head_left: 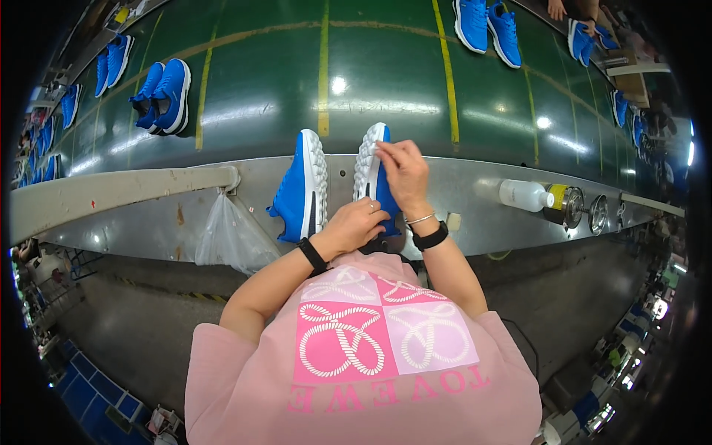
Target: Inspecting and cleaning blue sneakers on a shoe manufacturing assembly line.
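Note:
Two blue sneakers with thick white bumpy soles lie on their sides on the metal ledge in front of me. The left sneaker (294, 191) lies untouched, its sole facing right. The other sneaker (365, 167) has its sole turned left. My left hand (357, 225) is closed at its heel end, fingers bent over the sole and the blue upper. Above its toe half, my right hand (406, 176) has thumb and forefinger pinched together by the sole's edge. Anything between those fingertips is too small to make out.
Beyond the ledge (475, 189) runs a green conveyor belt (259, 81) with yellow lines, carrying pairs of blue sneakers (172, 96). A clear plastic bag (231, 233) hangs at left below a beige rail (126, 194). A white bottle (523, 195) and metal-topped container (567, 205) lie at right. Another person's hand (556, 9) shows far right.

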The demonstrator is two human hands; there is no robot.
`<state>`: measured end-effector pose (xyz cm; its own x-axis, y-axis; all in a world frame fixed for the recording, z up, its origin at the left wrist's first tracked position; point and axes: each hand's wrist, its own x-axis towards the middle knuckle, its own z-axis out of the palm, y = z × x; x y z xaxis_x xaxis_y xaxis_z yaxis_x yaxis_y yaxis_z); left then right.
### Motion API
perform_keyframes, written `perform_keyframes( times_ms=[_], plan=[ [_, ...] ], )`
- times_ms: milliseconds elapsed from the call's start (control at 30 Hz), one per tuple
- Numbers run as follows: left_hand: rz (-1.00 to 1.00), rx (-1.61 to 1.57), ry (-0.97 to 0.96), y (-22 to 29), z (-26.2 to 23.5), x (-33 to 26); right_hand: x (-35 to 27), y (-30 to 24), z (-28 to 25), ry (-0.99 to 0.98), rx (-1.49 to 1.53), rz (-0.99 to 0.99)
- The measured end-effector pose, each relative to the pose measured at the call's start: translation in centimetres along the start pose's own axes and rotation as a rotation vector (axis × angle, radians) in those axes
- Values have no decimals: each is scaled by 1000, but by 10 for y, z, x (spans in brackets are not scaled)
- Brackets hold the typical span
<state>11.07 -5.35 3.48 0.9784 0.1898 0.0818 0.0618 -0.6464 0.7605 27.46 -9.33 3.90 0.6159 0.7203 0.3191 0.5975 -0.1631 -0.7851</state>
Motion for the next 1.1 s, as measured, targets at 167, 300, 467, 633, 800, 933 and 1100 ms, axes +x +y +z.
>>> perform_keyframes(
  times_ms=[167, 300, 467, 633, 800, 933, 1100],
  plan=[
    [-108, -120, 4, -12, 8, 4, -10, 2, 17, -32, -108, -133],
    [-77, -163, 12, -14, 7, 8, 27, 5, 24, 26, -135, 3],
    [-172, -209, -21, -12, 8, 5, -11, 4, 21, -23, -191, -111],
    [-146, -242, 27, -14, 15, 4, -5, -3, 17, -73, -189, -144],
    [-125, -228, -15, -16, 13, 8, 15, 1, 22, -7, -129, 37],
    [-143, -255, 11, -22, 13, 3, -12, -5, 23, -63, -158, -101],
    [-83, -203, 60, -18, 7, 3, 30, 8, 37, 47, -115, -22]
  ],
)
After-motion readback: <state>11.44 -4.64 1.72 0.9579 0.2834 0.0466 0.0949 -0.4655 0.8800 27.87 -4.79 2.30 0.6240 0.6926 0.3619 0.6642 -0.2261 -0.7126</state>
